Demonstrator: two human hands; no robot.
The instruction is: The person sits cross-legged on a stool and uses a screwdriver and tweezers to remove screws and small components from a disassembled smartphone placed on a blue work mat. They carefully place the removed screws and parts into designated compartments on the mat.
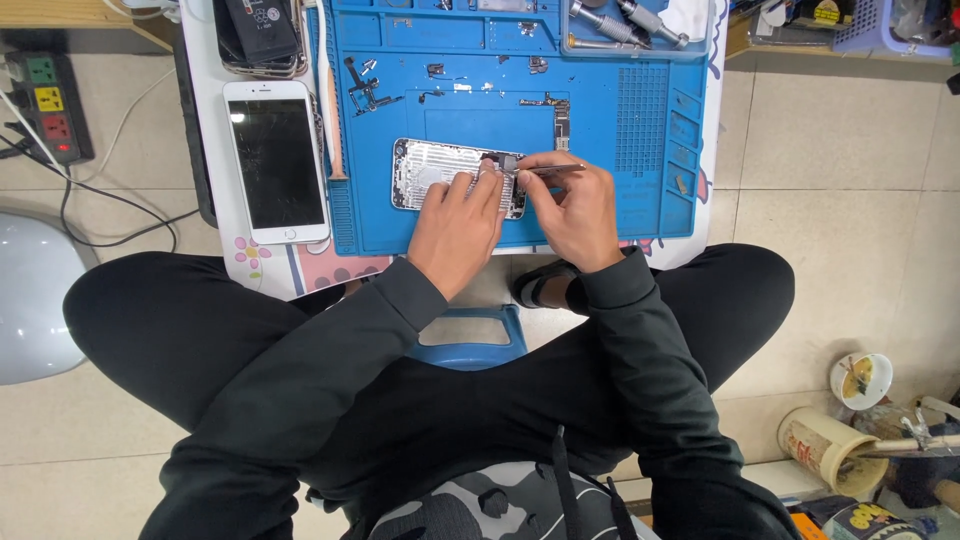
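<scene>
White smartphone [276, 160] left of blue repair mat [600, 215], opened phone chassis [432, 170] on mat, left hand [457, 225] pressing it flat-fingered, right hand [572, 210] pinching tweezers [553, 170].

Pale beige tiled floor [850, 200] with thin grout lines, evenly lit. Low white counter [205, 60] at top centre. Black power strip with coloured sockets [48, 100] on the floor at upper left, cables trailing beside it. Rounded white plastic object [30, 300] at left edge. Cluttered cups and tins [840, 440] at lower right.

dark long sleeves [640, 330], black trousers [170, 320]
</scene>
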